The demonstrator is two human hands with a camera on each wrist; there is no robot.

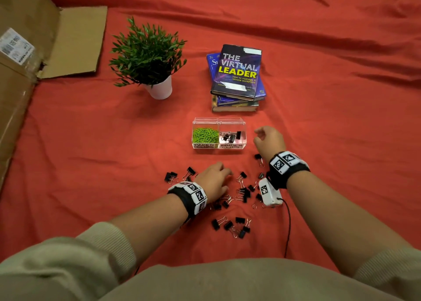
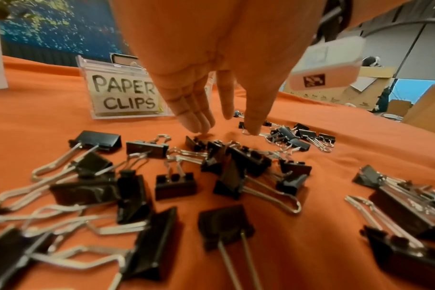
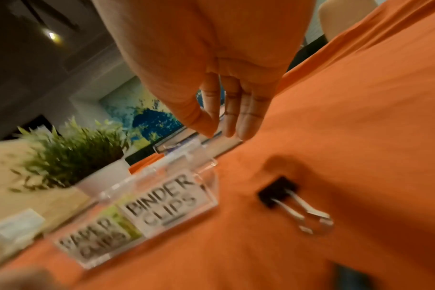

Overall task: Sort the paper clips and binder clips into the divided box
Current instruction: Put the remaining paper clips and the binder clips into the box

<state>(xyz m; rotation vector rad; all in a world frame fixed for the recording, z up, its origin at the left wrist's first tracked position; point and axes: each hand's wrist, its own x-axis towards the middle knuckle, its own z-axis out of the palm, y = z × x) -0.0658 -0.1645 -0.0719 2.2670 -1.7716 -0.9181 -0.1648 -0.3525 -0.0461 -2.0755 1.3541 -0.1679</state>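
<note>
A clear divided box (image 1: 219,147) stands on the red cloth, with green paper clips (image 1: 205,135) in its left half and a few black binder clips (image 1: 231,136) in its right half. Several loose binder clips (image 1: 242,191) lie scattered on the cloth in front of it. My left hand (image 1: 216,177) hovers low over that pile, fingers (image 2: 199,119) straight and pointing down, holding nothing. My right hand (image 1: 268,139) floats just right of the box, fingers (image 3: 246,121) relaxed and empty. One binder clip (image 3: 277,193) lies under the right wrist.
A potted green plant (image 1: 148,57) stands behind and left of the box. A stack of books (image 1: 237,77) lies right behind it. A big cardboard box (image 1: 20,61) lines the left edge. Red cloth (image 1: 341,118) stretches bare to the right.
</note>
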